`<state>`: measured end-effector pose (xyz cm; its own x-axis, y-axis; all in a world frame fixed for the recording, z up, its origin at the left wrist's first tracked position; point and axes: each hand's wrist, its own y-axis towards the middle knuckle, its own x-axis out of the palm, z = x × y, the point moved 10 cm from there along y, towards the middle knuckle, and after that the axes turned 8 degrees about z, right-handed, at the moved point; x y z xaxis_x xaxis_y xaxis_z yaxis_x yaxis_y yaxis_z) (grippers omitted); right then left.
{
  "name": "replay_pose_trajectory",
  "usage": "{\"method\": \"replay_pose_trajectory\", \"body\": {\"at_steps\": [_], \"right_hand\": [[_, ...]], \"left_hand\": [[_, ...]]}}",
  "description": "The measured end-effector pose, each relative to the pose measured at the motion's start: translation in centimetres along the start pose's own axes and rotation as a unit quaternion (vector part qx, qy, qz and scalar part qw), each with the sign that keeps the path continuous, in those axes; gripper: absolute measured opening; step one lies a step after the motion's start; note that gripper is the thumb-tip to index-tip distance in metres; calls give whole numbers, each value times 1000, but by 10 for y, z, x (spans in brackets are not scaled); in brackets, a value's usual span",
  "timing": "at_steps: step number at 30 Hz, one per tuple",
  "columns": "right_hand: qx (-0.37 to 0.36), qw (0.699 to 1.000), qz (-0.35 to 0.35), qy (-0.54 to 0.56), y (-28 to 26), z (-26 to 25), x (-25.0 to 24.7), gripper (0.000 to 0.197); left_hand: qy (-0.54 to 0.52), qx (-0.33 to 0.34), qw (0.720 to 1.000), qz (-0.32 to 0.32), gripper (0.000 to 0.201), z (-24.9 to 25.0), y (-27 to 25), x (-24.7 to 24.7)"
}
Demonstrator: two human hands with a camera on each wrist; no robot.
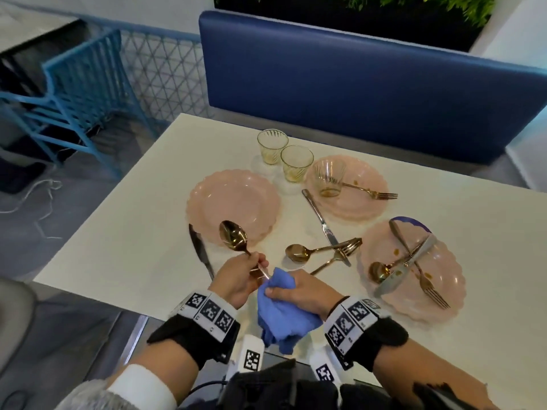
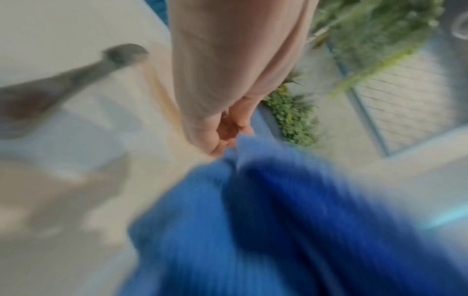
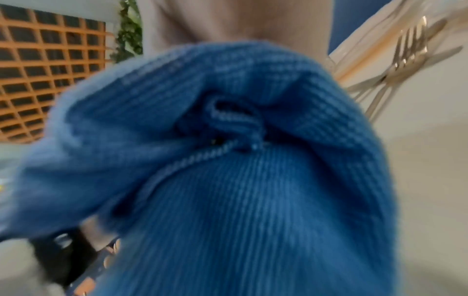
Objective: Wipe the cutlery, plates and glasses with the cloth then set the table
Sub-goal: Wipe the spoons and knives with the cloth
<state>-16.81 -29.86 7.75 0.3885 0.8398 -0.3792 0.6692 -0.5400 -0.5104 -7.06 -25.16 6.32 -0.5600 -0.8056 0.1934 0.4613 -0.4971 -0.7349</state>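
Gold metal spoon held by its handle over the near edge of the white table, handle end in the bunched blue ribbed cloth.
Left hand has a pinching grip on the thin handle; right hand clutches the cloth around its tip. I'd judge the spoon light, stiff and slippery, best held at mid-handle; the cloth is soft. A dark knife lies just left, a pink scalloped plate behind, and crossed gold cutlery crowds the right.
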Motion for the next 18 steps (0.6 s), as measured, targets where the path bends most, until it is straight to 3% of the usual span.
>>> {"method": "replay_pose_trajectory", "body": {"at_steps": [3, 6, 8, 11, 15, 18], "right_hand": [[-3, 991, -75, -108, -7, 8, -8, 32], [22, 999, 39, -30, -6, 9, -67, 21], [33, 992, 105, 55, -8, 5, -100, 14], [29, 984, 148, 96, -15, -3, -126, 13], [13, 968, 210, 135, -27, -1, -154, 20], [22, 944, 293, 150, -36, 11, -180, 40]], "left_hand": [[36, 5, 997, 69, 26, -3, 12, -41], [221, 81, 964, 121, 24, 6, 17, -66], [288, 133, 934, 164, 19, 16, 16, -71], [260, 132, 931, 221, 16, 18, 15, -82], [230, 104, 939, 234, 22, 7, 16, -91], [286, 122, 919, 240, 20, 16, 13, -92]]}}
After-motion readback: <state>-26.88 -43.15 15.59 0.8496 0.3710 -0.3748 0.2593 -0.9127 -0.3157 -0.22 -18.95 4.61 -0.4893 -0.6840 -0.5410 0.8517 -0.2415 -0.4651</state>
